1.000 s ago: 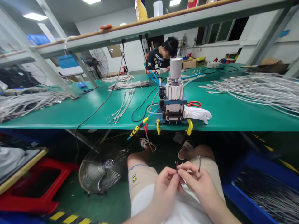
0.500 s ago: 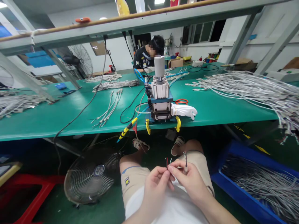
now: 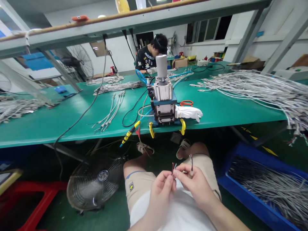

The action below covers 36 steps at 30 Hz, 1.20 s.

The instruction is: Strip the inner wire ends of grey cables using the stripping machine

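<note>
Over my lap, my left hand (image 3: pixel 164 184) pinches a cable end whose thin coloured wires (image 3: pixel 173 166), red, dark and pale, stick up between the fingertips. Pressed close beside it, my right hand (image 3: pixel 192 178) has thumb and index finger on the same wires. Another stripped cable end (image 3: pixel 192 164) with fine dark and white wires rises between the right hand's fingers. Most of the cable is hidden by the hands. Beyond them, at the bench edge, stands a pneumatic press (image 3: pixel 164 99) with yellow handles and a white cloth-like wrap (image 3: pixel 189 113) on its right side.
A green bench (image 3: pixel 216 110) carries bundles of grey cables (image 3: pixel 250 88) and several loose cables (image 3: pixel 112 110). A blue bin (image 3: pixel 222 183) of cables stands at right. A floor fan (image 3: pixel 96 179) and red stool (image 3: pixel 45 192) are at left. Another person (image 3: pixel 150 53) sits across the bench.
The wires between my fingertips have shifted slightly and stand closer together. Both hands stay pinched at nearly the same spot. The camera view has moved a little.
</note>
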Motion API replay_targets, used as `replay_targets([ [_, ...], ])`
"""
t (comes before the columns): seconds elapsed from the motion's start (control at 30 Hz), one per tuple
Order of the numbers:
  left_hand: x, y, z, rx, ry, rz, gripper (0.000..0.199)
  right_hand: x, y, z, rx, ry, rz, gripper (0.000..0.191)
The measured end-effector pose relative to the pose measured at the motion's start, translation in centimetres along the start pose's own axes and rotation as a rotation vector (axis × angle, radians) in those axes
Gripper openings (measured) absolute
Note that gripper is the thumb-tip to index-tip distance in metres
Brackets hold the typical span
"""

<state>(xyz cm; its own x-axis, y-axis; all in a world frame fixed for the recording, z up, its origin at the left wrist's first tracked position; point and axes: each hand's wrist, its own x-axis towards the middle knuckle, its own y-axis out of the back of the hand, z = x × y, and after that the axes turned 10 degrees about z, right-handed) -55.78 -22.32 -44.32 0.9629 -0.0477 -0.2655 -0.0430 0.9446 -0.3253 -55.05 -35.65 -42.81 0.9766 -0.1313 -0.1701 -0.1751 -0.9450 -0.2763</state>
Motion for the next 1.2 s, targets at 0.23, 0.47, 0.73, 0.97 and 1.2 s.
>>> replay_targets([
  [0.23, 0.26, 0.29, -0.54, -0.007, -0.028, 0.004, 0.03, 0.05, 0.0, -0.08, 0.004, -0.021, 0.015, 0.039],
  [0.47, 0.42, 0.33, -0.87, 0.038, -0.043, 0.065, 0.035, -0.16, -0.09, 0.05, -0.045, 0.051, 0.015, 0.038],
  [0.73, 0.37, 0.5, -0.87, 0.051, -0.059, 0.077, 0.033, 0.04, -0.24, 0.31, -0.016, 0.063, -0.009, 0.035],
  [0.97, 0.28, 0.58, -0.85, 0.084, -0.085, 0.051, 0.031, 0.1, -0.29, -0.26, -0.098, 0.086, 0.012, 0.026],
  [1.2, 0.3, 0.44, -0.49, 0.136, -0.097, 0.073, 0.035, 0.33, -0.24, 0.32, -0.047, 0.025, 0.004, 0.026],
])
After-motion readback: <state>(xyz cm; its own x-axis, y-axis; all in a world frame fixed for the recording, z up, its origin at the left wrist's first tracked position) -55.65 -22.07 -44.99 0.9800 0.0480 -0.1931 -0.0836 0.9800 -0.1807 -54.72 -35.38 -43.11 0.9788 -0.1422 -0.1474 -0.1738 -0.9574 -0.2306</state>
